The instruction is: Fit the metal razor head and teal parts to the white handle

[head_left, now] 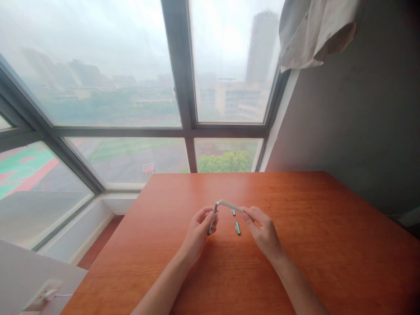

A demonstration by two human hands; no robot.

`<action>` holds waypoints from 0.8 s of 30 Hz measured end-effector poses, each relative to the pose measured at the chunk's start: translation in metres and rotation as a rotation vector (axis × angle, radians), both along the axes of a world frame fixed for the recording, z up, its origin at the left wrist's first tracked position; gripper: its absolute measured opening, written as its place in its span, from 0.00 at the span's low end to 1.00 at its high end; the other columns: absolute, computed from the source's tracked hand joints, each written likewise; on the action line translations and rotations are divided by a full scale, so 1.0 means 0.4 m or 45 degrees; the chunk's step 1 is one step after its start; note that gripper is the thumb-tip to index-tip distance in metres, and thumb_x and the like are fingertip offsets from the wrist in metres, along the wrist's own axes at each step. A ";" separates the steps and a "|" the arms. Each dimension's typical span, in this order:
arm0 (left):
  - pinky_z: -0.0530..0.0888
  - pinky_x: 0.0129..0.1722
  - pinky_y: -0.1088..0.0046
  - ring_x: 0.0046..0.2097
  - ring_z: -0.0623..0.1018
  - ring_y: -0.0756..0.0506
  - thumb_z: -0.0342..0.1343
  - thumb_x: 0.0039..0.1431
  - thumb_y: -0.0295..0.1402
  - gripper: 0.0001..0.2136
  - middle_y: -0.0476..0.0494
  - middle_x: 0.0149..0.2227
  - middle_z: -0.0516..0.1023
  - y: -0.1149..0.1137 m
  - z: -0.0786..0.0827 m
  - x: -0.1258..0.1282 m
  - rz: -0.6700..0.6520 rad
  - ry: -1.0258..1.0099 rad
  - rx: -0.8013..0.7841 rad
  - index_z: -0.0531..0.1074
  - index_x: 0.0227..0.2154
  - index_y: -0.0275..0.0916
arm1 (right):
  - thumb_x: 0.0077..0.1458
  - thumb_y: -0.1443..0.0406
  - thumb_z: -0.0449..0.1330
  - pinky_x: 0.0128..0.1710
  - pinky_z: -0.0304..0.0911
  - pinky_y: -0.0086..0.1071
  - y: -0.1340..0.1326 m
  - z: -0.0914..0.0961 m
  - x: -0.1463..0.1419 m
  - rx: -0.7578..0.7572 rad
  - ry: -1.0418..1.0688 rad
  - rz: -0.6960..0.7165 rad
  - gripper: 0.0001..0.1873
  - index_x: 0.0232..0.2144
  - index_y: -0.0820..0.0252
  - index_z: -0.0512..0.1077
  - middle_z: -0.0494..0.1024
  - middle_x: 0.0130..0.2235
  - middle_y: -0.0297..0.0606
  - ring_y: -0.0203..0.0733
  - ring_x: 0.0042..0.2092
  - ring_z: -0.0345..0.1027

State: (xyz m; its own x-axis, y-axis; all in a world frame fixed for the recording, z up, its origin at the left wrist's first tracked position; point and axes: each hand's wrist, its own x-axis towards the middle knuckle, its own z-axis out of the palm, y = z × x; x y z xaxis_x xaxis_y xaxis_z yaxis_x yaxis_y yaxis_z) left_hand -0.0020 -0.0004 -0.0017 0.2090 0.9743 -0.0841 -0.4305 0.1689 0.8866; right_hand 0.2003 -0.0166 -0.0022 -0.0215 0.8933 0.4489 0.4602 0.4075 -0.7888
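Both my hands hover just above a reddish wooden table [311, 227] at its middle. My left hand [198, 229] is closed round a slim grey part [211, 221] that stands nearly upright. My right hand [260, 229] pinches the end of a thin whitish strip [231, 205], which meets the grey part at its top, forming an angle. Two small green batteries lie on the table between my hands: one [237, 227] nearer me, the other [233, 212] just beyond it, under the strip.
A large window with dark frames [183, 109] fills the far side. To the right is a grey wall [361, 122] with a pale cloth [315, 35] hanging at the top. A white socket with a cable [44, 295] sits at lower left.
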 end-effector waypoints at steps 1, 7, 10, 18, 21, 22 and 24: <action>0.58 0.24 0.79 0.25 0.63 0.54 0.61 0.53 0.40 0.13 0.47 0.28 0.69 0.001 -0.001 0.000 0.001 0.004 0.000 0.72 0.35 0.36 | 0.62 0.59 0.52 0.38 0.62 0.32 -0.001 0.001 0.000 -0.005 -0.008 -0.002 0.15 0.45 0.55 0.75 0.75 0.33 0.37 0.42 0.36 0.67; 0.57 0.24 0.79 0.25 0.63 0.54 0.62 0.51 0.41 0.13 0.48 0.27 0.69 0.000 0.002 0.000 0.009 0.015 -0.022 0.72 0.34 0.36 | 0.61 0.60 0.51 0.38 0.62 0.32 0.002 -0.002 0.002 0.011 -0.017 -0.027 0.15 0.43 0.56 0.75 0.75 0.34 0.38 0.41 0.37 0.67; 0.58 0.24 0.78 0.25 0.64 0.54 0.63 0.50 0.42 0.14 0.48 0.27 0.70 -0.001 0.007 0.000 0.027 0.018 -0.030 0.73 0.34 0.37 | 0.61 0.60 0.52 0.38 0.62 0.32 0.005 -0.006 0.004 0.019 -0.027 -0.038 0.15 0.43 0.56 0.75 0.75 0.34 0.38 0.41 0.36 0.67; 0.57 0.24 0.78 0.26 0.65 0.53 0.63 0.50 0.42 0.14 0.47 0.27 0.71 -0.001 0.006 -0.001 0.025 0.018 -0.033 0.73 0.35 0.37 | 0.61 0.59 0.52 0.37 0.62 0.32 0.006 -0.009 0.005 0.027 -0.037 -0.061 0.15 0.42 0.55 0.76 0.75 0.33 0.38 0.42 0.36 0.67; 0.57 0.24 0.78 0.25 0.64 0.53 0.64 0.48 0.42 0.15 0.47 0.27 0.71 0.000 0.006 -0.001 0.031 0.019 -0.039 0.73 0.34 0.37 | 0.61 0.59 0.51 0.37 0.62 0.33 0.005 -0.007 0.005 0.031 -0.040 -0.064 0.15 0.42 0.54 0.76 0.75 0.33 0.38 0.43 0.36 0.67; 0.57 0.24 0.78 0.25 0.64 0.53 0.64 0.48 0.42 0.15 0.47 0.27 0.71 0.000 0.006 0.000 0.031 0.019 -0.038 0.73 0.34 0.37 | 0.61 0.59 0.51 0.38 0.62 0.32 0.005 -0.007 0.005 0.031 -0.042 -0.063 0.15 0.43 0.54 0.76 0.75 0.33 0.38 0.43 0.36 0.67; 0.58 0.24 0.78 0.25 0.64 0.53 0.64 0.48 0.42 0.15 0.48 0.27 0.71 0.001 0.005 0.000 0.032 0.018 -0.033 0.73 0.34 0.37 | 0.61 0.59 0.52 0.38 0.62 0.32 0.005 -0.008 0.006 0.031 -0.048 -0.061 0.15 0.43 0.54 0.76 0.75 0.33 0.38 0.43 0.36 0.67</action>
